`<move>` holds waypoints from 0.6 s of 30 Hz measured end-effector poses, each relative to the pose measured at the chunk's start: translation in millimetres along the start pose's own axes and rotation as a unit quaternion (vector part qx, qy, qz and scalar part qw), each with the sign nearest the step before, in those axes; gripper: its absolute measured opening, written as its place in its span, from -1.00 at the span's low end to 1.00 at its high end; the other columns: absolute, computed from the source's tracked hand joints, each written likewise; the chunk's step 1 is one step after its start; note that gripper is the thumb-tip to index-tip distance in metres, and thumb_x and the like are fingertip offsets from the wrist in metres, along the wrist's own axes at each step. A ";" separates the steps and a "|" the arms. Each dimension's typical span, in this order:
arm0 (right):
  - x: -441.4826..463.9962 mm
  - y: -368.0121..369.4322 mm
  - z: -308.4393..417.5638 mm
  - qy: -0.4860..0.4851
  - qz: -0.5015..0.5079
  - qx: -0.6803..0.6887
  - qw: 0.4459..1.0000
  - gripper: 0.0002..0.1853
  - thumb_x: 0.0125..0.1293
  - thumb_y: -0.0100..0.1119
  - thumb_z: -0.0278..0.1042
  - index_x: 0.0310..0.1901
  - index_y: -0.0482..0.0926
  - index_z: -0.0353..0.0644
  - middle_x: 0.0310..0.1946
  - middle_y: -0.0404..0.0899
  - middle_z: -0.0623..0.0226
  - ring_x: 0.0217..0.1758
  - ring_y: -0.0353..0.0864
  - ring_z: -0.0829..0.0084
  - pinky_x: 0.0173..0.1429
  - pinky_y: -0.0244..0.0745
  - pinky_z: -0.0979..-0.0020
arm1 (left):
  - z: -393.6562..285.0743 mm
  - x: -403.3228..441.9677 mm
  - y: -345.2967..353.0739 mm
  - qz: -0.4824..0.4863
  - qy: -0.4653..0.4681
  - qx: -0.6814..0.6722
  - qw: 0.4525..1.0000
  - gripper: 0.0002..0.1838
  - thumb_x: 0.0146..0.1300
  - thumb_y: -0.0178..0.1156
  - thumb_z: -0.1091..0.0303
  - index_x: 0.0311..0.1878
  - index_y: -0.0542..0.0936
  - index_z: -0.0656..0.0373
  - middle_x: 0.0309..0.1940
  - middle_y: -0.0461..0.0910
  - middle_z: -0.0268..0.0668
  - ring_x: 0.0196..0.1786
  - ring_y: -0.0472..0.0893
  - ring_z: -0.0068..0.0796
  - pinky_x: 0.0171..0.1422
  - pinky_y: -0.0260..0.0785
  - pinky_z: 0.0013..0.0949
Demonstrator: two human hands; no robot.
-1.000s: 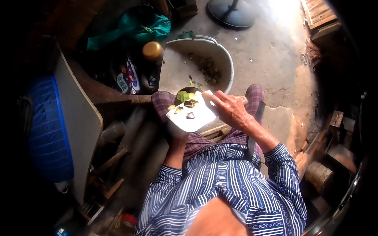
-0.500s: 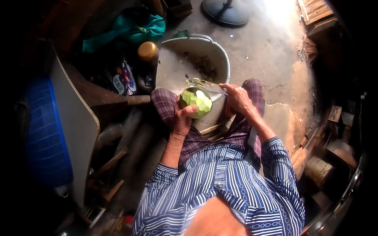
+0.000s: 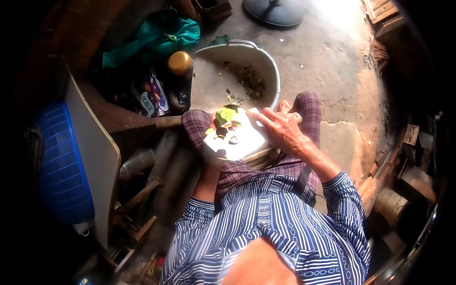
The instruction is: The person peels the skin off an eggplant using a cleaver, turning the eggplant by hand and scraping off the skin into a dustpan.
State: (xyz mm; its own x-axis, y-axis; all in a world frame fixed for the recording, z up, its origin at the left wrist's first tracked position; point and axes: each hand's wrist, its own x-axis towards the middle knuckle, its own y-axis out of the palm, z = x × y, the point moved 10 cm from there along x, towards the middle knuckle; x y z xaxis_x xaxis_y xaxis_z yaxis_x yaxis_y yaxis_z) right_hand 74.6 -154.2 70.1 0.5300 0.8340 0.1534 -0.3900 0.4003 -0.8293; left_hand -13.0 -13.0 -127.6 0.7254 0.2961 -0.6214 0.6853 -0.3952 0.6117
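My right hand is closed around the handle of a cleaver. Its broad blade glares white in the light, and several dark and pale green peelings cling to it. Behind the blade, a round, partly peeled green vegetable shows pale facets on top. My left hand grips it from the left side, with most of the fingers hidden by the blade. Beyond both hands stands a pale bucket with scattered peelings on its inside.
A gold-lidded jar, a printed package and a green plastic bag lie at the left. A blue basket leans beside a board. A round dark base rests on the floor ahead; cut wood lies right.
The cleaver has turned and come nearer, its blade now broadside over my left hand and the vegetable. My right hand has moved slightly closer to my body, and more peelings show on the blade.
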 end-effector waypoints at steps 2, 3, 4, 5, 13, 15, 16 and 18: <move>0.1 6.1 -10.3 0.018 -0.001 -0.024 1.000 -0.62 0.28 0.08 -0.30 0.13 0.37 -0.05 -0.39 0.40 0.22 -0.47 0.59 0.25 -0.43 0.49 0.24 | 2.3 -4.5 24.1 0.191 -0.019 -0.014 0.981 -0.57 0.34 -0.05 0.05 0.07 0.43 0.19 -0.11 0.53 -0.23 -0.08 0.55 -0.34 0.07 0.44 -0.33; 2.1 10.1 -21.2 0.032 -0.006 -0.038 0.999 -0.64 0.28 0.06 -0.31 0.12 0.38 -0.05 -0.39 0.40 0.23 -0.47 0.59 0.26 -0.44 0.49 0.25 | -16.6 -29.7 50.5 0.179 0.073 0.119 0.974 -0.52 0.26 0.06 0.05 0.12 0.38 0.19 -0.02 0.48 -0.24 0.00 0.51 -0.36 0.14 0.39 -0.34; 2.2 12.8 -34.0 0.072 0.014 -0.051 0.996 -0.64 0.27 0.05 -0.36 0.11 0.40 -0.03 -0.39 0.45 0.24 -0.44 0.60 0.26 -0.41 0.49 0.22 | -35.9 -57.4 77.9 0.144 0.157 0.236 0.948 -0.42 0.19 0.17 0.06 0.18 0.33 0.19 0.06 0.44 -0.25 0.08 0.47 -0.39 0.21 0.34 -0.35; 1.3 17.3 -47.6 0.076 0.010 -0.041 0.996 -0.65 0.26 0.05 -0.37 0.11 0.41 -0.03 -0.38 0.47 0.24 -0.42 0.60 0.25 -0.39 0.49 0.21 | -40.4 -64.6 94.8 0.138 0.122 0.255 0.949 -0.35 0.06 0.26 0.13 0.19 0.31 0.20 0.04 0.44 -0.26 0.11 0.44 -0.39 0.22 0.31 -0.35; 2.0 9.7 -3.4 0.022 0.043 -0.013 0.999 -0.60 0.25 0.11 -0.33 0.14 0.37 -0.02 -0.41 0.43 0.28 -0.43 0.59 0.28 -0.41 0.46 0.25 | -31.4 -36.5 53.3 0.130 0.135 0.159 0.969 -0.47 0.18 0.23 0.32 0.16 0.31 0.30 -0.08 0.50 -0.21 -0.05 0.56 -0.43 0.05 0.49 -0.36; 5.7 5.0 8.8 -0.013 0.028 -0.004 1.000 -0.60 0.27 0.10 -0.27 0.14 0.37 -0.04 -0.40 0.43 0.26 -0.46 0.58 0.25 -0.42 0.47 0.22 | -31.7 -29.6 45.0 0.148 0.150 0.133 0.968 -0.51 0.22 0.20 0.37 0.16 0.30 0.32 -0.10 0.53 -0.18 -0.11 0.58 -0.42 0.00 0.52 -0.37; 7.6 5.6 10.7 -0.015 0.029 -0.003 0.999 -0.60 0.27 0.10 -0.27 0.14 0.37 -0.04 -0.40 0.43 0.26 -0.46 0.58 0.25 -0.42 0.47 0.22 | -32.0 -27.6 39.4 0.121 0.140 0.120 0.975 -0.51 0.21 0.20 0.38 0.16 0.30 0.32 -0.10 0.53 -0.17 -0.14 0.59 -0.42 -0.01 0.53 -0.38; 8.1 6.7 9.1 0.003 0.030 0.011 0.999 -0.61 0.27 0.11 -0.26 0.13 0.38 -0.05 -0.40 0.44 0.24 -0.47 0.58 0.24 -0.43 0.47 0.21 | -27.3 -36.9 49.7 0.191 0.116 0.124 0.967 -0.53 0.29 0.05 0.32 0.23 0.24 0.19 0.07 0.40 -0.25 0.08 0.44 -0.47 0.19 0.32 -0.42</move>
State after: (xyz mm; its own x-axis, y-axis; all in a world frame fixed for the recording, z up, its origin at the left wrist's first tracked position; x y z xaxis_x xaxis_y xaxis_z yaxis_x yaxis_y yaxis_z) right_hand 69.5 -141.3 70.6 0.5098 0.8545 0.0994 -0.4373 0.3569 -0.8255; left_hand -3.9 -19.8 -60.9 0.9372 0.2633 -0.2288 0.3488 -0.7021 0.6207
